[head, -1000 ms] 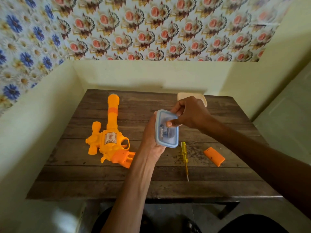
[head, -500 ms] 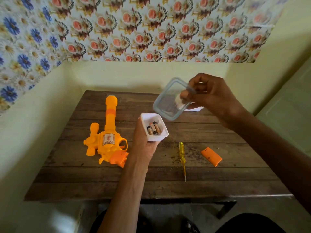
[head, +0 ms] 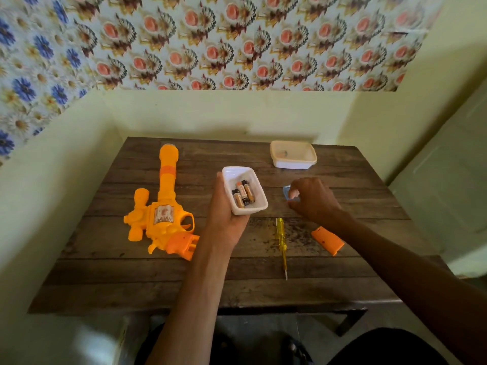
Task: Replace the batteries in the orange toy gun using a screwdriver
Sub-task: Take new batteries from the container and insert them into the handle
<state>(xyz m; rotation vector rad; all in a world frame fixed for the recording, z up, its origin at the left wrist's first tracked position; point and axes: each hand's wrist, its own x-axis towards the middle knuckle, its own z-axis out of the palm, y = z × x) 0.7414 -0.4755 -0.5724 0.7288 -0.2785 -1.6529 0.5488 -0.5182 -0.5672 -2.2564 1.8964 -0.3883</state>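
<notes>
Orange toy gun [head: 160, 206] on plank table [head: 263, 291].

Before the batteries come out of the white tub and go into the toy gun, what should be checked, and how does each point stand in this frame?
1. White tub open, batteries reachable: ok, three lie inside.
2. Tub held steady: ok, left hand grips it from below.
3. Right hand free: not ok, it rests on the clear lid at the table.
4. Battery cover off the orange toy gun: ok, it lies apart on the table.
5. Compartment empty: cannot tell.
6. Yellow screwdriver at hand: ok, on the table between the arms.
</notes>
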